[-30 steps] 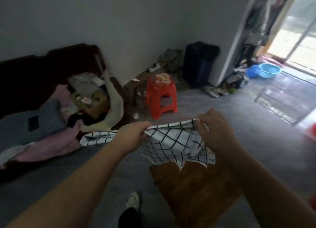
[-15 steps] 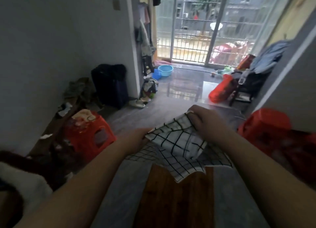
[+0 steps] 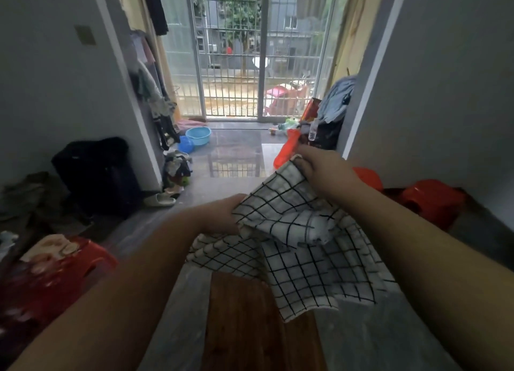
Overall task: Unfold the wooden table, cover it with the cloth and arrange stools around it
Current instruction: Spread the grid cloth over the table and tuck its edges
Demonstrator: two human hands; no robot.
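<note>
We're over a glossy grey floor (image 3: 236, 159). Below us lies the brown wood-grain table (image 3: 250, 329), its near end cut off. Above it hangs the crumpled white, black-checked cloth (image 3: 300, 254). Blurry red plastic stools (image 3: 434, 201) flank us. Our left hand (image 3: 222, 215) grips a bunched edge, and our right hand (image 3: 322, 170) pinches a corner.

Grey walls (image 3: 41, 92) either side; glossy grey floor (image 3: 236, 159) toward barred glass doors (image 3: 230, 65), daylight beyond. Blue basin (image 3: 198, 135), black suitcase (image 3: 94, 173) near left wall.
</note>
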